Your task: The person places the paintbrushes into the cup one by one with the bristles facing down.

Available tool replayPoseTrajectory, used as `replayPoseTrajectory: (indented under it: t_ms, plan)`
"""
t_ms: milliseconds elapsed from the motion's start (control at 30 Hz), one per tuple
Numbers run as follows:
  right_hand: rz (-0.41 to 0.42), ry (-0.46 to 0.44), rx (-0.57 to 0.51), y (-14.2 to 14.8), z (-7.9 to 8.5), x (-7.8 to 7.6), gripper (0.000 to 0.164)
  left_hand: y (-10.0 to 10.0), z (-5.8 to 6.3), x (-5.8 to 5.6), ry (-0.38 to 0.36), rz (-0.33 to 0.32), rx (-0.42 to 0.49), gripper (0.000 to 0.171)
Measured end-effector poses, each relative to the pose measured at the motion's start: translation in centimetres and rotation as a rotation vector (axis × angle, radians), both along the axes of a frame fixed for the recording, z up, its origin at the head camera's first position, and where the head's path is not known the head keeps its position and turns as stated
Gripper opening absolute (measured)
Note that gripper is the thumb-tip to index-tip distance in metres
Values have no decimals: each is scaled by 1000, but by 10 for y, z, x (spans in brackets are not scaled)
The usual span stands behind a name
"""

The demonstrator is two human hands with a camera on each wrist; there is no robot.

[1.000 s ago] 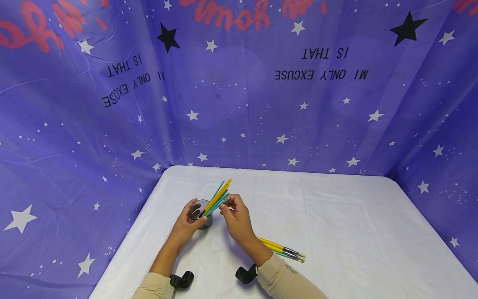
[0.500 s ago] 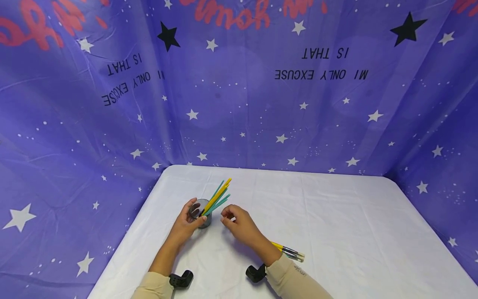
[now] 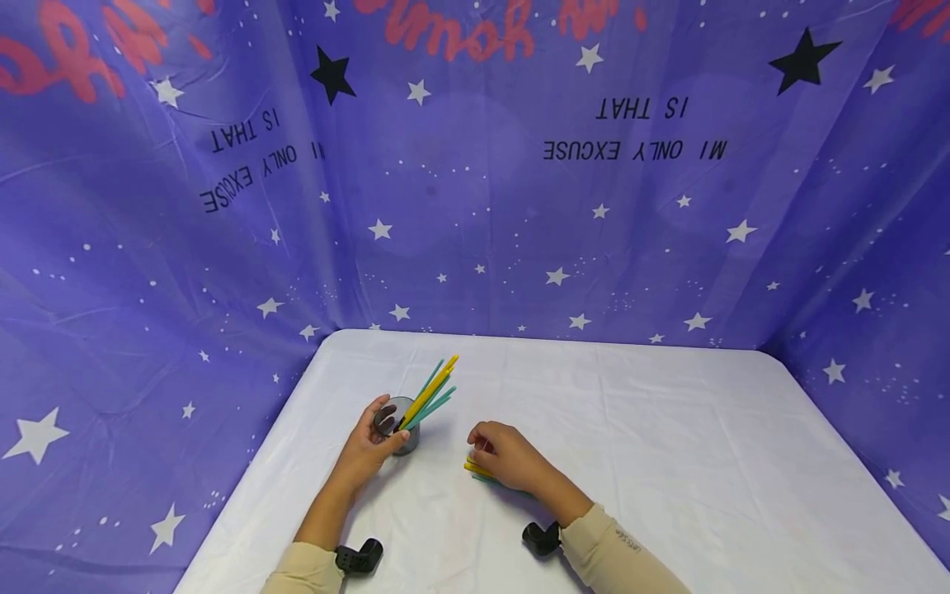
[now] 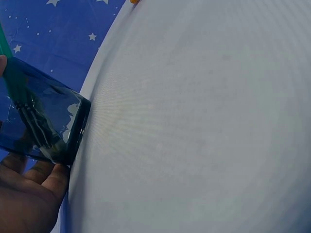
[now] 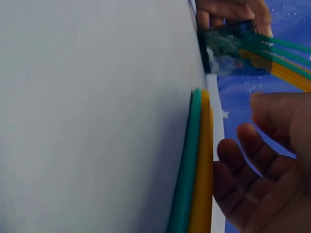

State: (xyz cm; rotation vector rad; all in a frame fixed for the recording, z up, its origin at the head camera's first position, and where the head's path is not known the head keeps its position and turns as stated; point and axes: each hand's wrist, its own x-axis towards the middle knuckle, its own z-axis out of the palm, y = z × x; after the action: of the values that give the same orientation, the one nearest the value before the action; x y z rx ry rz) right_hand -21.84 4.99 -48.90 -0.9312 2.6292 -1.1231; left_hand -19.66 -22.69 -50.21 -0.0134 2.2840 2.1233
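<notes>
My left hand (image 3: pixel 365 452) grips a dark see-through cup (image 3: pixel 406 446) at the left of the table. Several yellow and teal paintbrushes (image 3: pixel 433 393) lean out of it to the right, bristle ends down inside; in the left wrist view the ferrules (image 4: pixel 36 121) show through the cup wall. My right hand (image 3: pixel 510 456) is over more paintbrushes (image 3: pixel 477 469) lying on the table, with fingers loosely bent and nothing held. In the right wrist view the teal and yellow handles (image 5: pixel 194 160) lie right beside those fingertips. The far part of these brushes is hidden under the hand and forearm in the head view.
A white cloth covers the table (image 3: pixel 668 445). Purple star-printed curtains (image 3: pixel 475 206) stand around its back and sides. Each wrist carries a black camera mount (image 3: pixel 359 558), close over the cloth.
My right hand has left the brushes in the cup and moved right and toward me, over the brushes on the table. The left hand and cup have stayed in place.
</notes>
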Motion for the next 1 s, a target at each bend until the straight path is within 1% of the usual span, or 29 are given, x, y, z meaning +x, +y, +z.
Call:
replayPoseTrajectory:
  t_ms: [233,400,600,800,1000]
  plan:
    - [-2,20,152,12,-2,-2,11,0,1,0,-3,0,8,80]
    - [34,44,228,15,-3,-2,10,0,1,1,-2,-4,12,80]
    - [74,54,318,10,3,0,13,0,0,2,10,-3,8,80]
    - [86,74,367,7,6,1,13,0,-1,1,15,-1,10,80]
    - [93,82,361,8,12,1,12,0,0,1,5,-11,11,80]
